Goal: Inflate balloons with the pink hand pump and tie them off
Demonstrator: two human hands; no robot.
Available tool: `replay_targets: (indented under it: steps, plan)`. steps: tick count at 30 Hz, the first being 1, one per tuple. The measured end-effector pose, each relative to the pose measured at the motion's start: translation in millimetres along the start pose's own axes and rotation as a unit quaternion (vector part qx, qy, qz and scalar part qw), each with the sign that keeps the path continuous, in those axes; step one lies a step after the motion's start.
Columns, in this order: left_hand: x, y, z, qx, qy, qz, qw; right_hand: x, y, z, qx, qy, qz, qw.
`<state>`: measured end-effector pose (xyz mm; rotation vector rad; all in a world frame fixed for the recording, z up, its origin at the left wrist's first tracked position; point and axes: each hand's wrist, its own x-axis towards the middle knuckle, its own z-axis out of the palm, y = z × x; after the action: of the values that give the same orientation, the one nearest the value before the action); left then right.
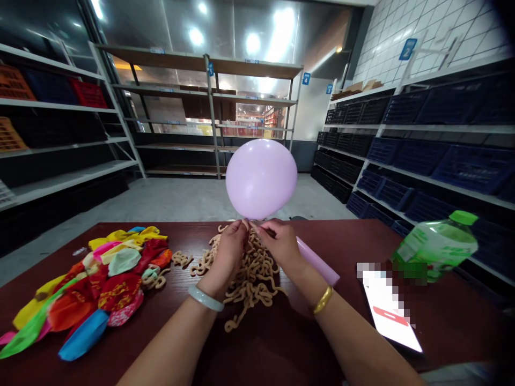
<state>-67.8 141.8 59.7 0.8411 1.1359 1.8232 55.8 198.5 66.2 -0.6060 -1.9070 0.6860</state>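
The lilac balloon (261, 177) stands inflated just beyond the heap of tan cords (253, 292), upright on its neck above the far edge of the dark red table (354, 244). It looks very light and thin-skinned: taut and springy over the round body, probably soft and a little stretchy at the neck, which makes the neck the safe place to take hold. The 2 hands are there now. The left hand (233, 241), over the left part of the heap, has its thumb and fingers closed in a narrow pinch at the neck; the right hand (281, 241), over the heap's right part, pinches close beside it with thumb and forefinger. Whether the neck is knotted is hidden by the fingers. A bare grip on the body would likely skid or squeak, and a nail or the bracelets could burst it; a loose pinch at an untied neck would let the air out. Right of the heap lies a lilac tube (317, 262), smooth and stiff by its look; farther right are a lit phone (388, 311) and a green bottle (438, 244). Left of the heap, a spread of limp balloons (116, 289) looks slack and rubbery, likely apt to cling together if lifted as 1 bunch.
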Motion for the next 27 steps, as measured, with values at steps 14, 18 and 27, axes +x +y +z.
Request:
replay_targets:
  steps: [14, 18, 27]
  plan:
    - [-5.5, -18.8, 9.7, 0.096, -0.013, 0.083, 0.992, -3.1, -14.9, -15.7, 0.032, -0.081, -0.104, 0.991]
    - [-8.0, -12.1, 11.9, 0.176, 0.002, 0.125, 0.976, -0.6, -10.7, -17.1, 0.026, -0.041, -0.07, 0.996]
    - [-13.3, -11.4, 9.3, 0.366, 0.028, 0.206, 0.907, 3.9, -10.9, -20.5, -0.026, -0.039, -0.041, 0.998]
